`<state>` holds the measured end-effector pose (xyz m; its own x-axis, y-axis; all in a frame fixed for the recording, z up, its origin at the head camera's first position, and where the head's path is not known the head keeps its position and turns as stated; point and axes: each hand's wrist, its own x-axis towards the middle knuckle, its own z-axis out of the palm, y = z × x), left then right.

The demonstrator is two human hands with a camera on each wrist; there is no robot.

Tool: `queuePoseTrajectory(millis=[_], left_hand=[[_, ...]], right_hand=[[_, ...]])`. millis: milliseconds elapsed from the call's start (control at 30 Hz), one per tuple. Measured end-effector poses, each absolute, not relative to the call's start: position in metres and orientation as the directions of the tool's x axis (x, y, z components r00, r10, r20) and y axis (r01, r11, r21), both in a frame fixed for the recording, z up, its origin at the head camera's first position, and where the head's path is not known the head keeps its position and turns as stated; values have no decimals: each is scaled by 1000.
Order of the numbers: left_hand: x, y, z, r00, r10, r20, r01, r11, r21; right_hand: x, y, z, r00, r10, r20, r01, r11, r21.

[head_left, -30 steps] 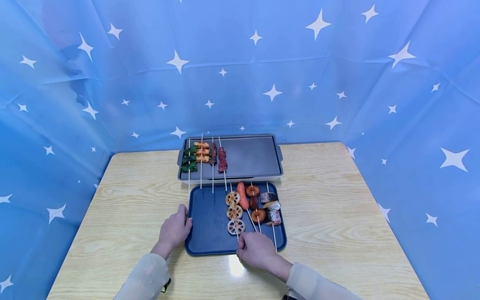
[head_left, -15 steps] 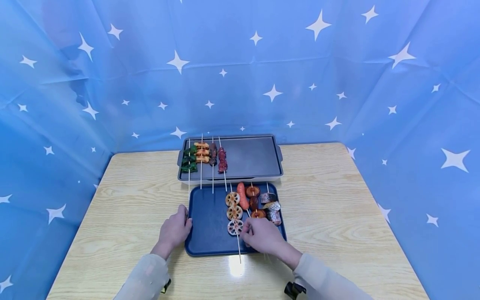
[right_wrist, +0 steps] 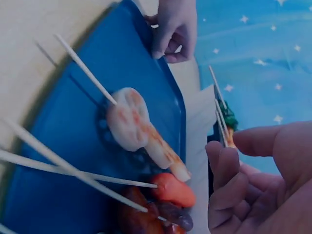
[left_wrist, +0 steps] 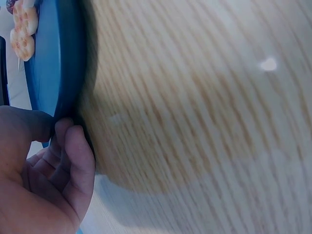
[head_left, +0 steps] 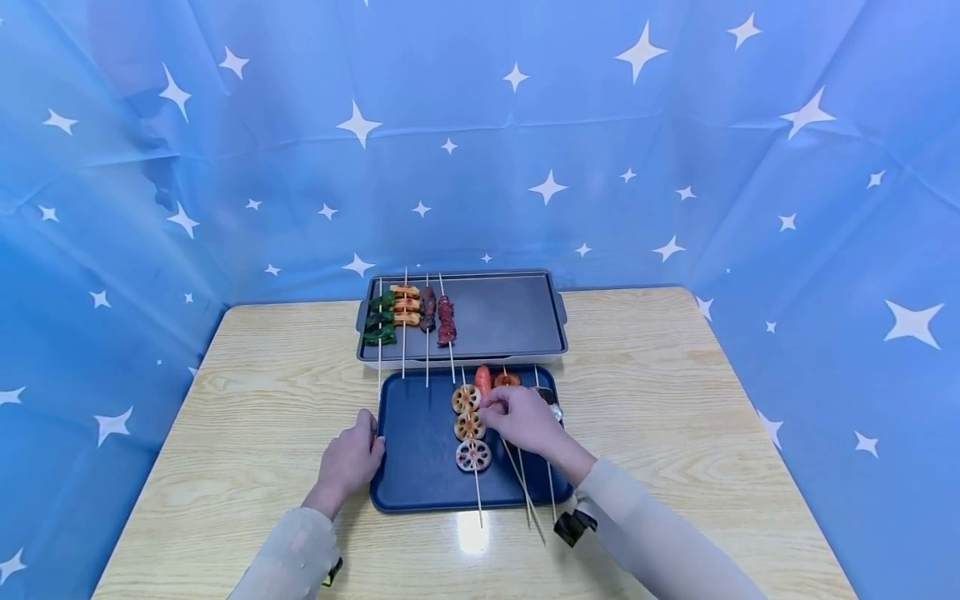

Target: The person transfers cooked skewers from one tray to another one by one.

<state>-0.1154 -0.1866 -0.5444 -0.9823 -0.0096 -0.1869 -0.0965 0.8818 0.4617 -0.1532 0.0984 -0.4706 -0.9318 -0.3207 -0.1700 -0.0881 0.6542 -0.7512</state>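
While left hand (head_left: 351, 457) grips tray (head_left: 420, 467) at nine o'clock, right hand (head_left: 525, 425) hovers empty: lotus skewer (head_left: 469, 427), probably light, best held at six!

Lotus-root skewer (right_wrist: 127, 119) beside red sausage (right_wrist: 174, 190) on blue tray (right_wrist: 131, 58)

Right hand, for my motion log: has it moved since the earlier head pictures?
Yes: in the head view, the right hand has moved forward, toward the griddle.

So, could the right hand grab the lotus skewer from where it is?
Probably yes: the right hand appears to hold nothing and hovers close to the lotus skewer, which lies on the tray with nothing seen lying across it.
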Motion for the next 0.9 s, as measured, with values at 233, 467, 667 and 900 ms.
queuePoseTrajectory(millis=[233,467,667,900], left_hand=[[-116,-186,-544,-980,-15,-198,-107,881,461],[-116,-186,-544,-980,-20,-198,-111,881,461],[-115,-184,-542,-980,-23,-199,-114,882,457],[-116,-184,-542,-978,-24,-208,-120,879,462]], right_hand=[[-172,80,-465,-939,-288,-186,-77,706,-704],[-182,66,-468,-949,-261,-178,-59,702,-709],[-187,58,-471,-952,-225,-206,-1,678,-735],[-197,53,-473,-937,-153,-313,166,593,-787]])
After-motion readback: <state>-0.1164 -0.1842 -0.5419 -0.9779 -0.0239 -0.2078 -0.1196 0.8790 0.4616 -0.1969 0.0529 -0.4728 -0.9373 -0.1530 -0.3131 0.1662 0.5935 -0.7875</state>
